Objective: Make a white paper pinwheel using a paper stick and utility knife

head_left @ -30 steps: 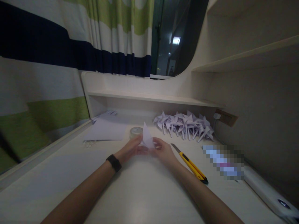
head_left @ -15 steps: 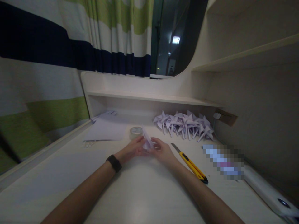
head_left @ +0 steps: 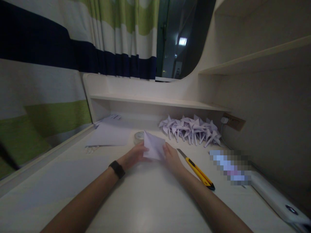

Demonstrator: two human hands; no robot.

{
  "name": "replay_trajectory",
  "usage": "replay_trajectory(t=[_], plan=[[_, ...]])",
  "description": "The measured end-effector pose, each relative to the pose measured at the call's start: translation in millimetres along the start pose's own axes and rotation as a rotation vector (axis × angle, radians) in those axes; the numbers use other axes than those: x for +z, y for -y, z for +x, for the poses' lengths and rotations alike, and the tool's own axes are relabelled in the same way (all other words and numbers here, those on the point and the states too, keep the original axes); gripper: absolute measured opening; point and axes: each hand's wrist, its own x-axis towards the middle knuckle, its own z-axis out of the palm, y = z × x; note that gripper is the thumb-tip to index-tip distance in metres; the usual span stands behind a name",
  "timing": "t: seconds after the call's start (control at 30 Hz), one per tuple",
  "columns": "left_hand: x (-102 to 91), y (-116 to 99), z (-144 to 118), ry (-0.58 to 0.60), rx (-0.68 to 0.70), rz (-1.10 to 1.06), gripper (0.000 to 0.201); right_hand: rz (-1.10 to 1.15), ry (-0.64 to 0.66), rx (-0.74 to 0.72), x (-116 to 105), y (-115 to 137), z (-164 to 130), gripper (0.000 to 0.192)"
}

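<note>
A small square sheet of pale paper, with a diagonal crease near its left corner, is held up over the desk. My left hand grips its left edge between thumb and fingers. On the right edge, my right hand has its fingers closed on the paper. Just behind the sheet lies a roll of clear tape, partly covered by it. A yellow utility knife, blade out, rests to the right of my right hand.
Several paper pinwheels are heaped at the back right. A stack of white paper lies at the back left, small pale bits before it. At the right are a blurred-out object and a long white case. A shelf spans the back.
The paper has turned from nearly edge-on to flat toward me, showing its square face. My hands have moved slightly apart, both still on it.
</note>
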Motion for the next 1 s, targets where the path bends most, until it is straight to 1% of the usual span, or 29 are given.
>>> replay_trajectory(t=[0.07, 0.13, 0.23, 0.3, 0.37, 0.47, 0.53, 0.63, 0.67, 0.73, 0.8, 0.83, 0.9, 1.0], plan=[[1.8, -2, -1, -0.026, -0.007, -0.014, 0.05, 0.0, -0.047, 0.034, 0, -2, 1, 0.045], [2.7, -2, -1, -0.035, 0.01, -0.007, 0.056, 0.054, -0.076, 0.05, 1, -5, 2, 0.043], [1.9, 0, 1, -0.039, 0.01, 0.033, 0.06, 0.257, -0.069, 0.094, 7, -12, 6, 0.041], [0.6, 1, 1, -0.063, -0.02, 0.074, 0.059, 0.423, -0.066, 0.182, 11, -18, 9, 0.043], [-0.5, 0, -1, -0.069, -0.027, 0.112, 0.056, 0.58, -0.077, 0.302, 13, -25, 11, 0.043], [-2.4, -3, -4, -0.02, -0.017, 0.134, 0.053, 0.726, -0.048, 0.465, 10, -33, 15, 0.042], [-5.2, -7, -5, 0.007, -0.028, 0.147, 0.05, 0.747, -0.017, 0.518, 4, -36, 17, 0.043], [-13.2, -11, -8, 0.069, -0.089, 0.199, 0.043, 0.74, -0.013, 0.513, -9, -38, 19, 0.05], [-16.6, -12, -8, 0.094, -0.112, 0.224, 0.04, 0.731, 0.012, 0.51, -13, -38, 20, 0.049], [-23.4, -14, -9, 0.124, -0.137, 0.27, 0.035, 0.705, 0.111, 0.513, -20, -38, 20, 0.042], [-28.7, -14, -9, 0.111, -0.127, 0.295, 0.032, 0.691, 0.211, 0.519, -26, -39, 19, 0.034], [-30.5, -14, -9, 0.098, -0.116, 0.296, 0.031, 0.694, 0.238, 0.523, -29, -39, 19, 0.032], [-32.7, -14, -7, 0.063, -0.096, 0.285, 0.03, 0.717, 0.259, 0.536, -33, -39, 18, 0.033], [-33.9, -13, -3, -0.031, -0.071, 0.273, 0.026, 0.767, 0.267, 0.573, -39, -38, 19, 0.032]])
